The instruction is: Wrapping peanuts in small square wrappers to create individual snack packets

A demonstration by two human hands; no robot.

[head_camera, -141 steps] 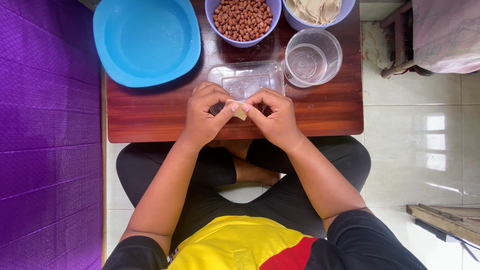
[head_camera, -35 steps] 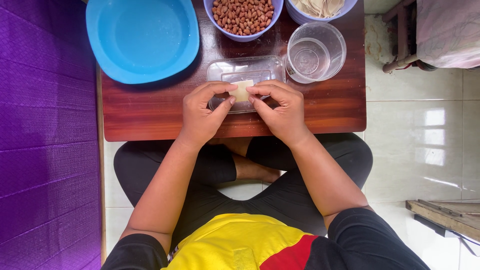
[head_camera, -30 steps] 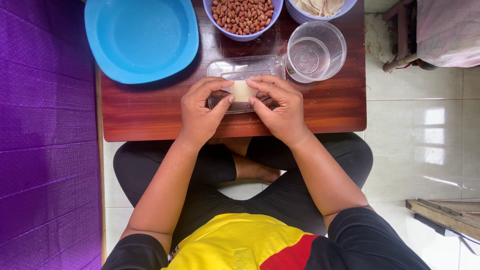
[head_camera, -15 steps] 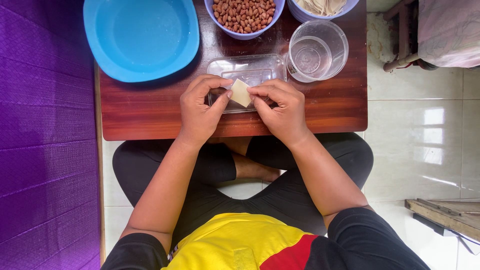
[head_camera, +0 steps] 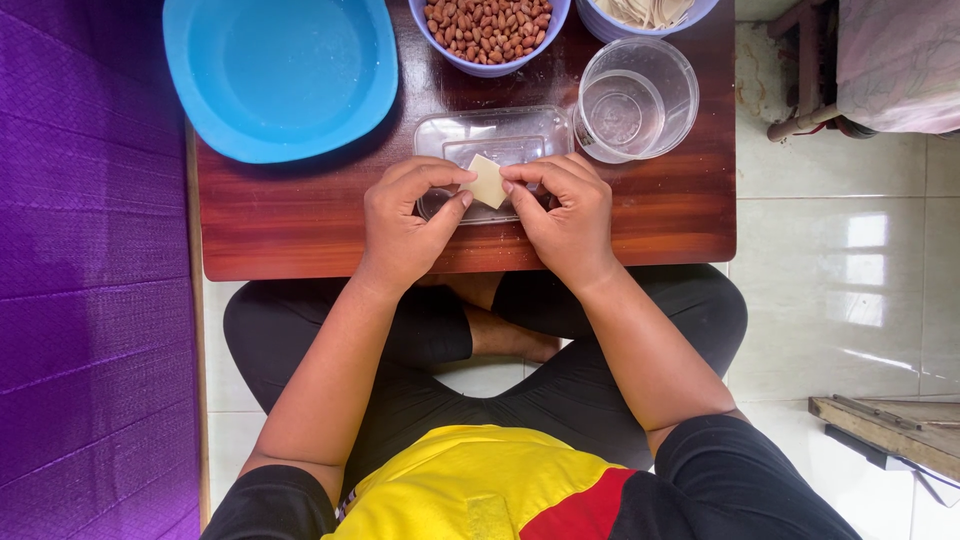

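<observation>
Head view: left hand (head_camera: 405,222), right hand (head_camera: 562,208) fingers pinching pale wrapper square (head_camera: 487,181); underside hidden.

We find no labels, signs or screens in view. The only package-like item is a clear rectangular plastic container (head_camera: 497,140) with rounded corners, which stands on the dark wooden table (head_camera: 300,220) between the blue plate (head_camera: 280,75) and the clear round cup (head_camera: 635,98). Its near edge is covered by two hands, and it carries no visible colour or marking.
</observation>
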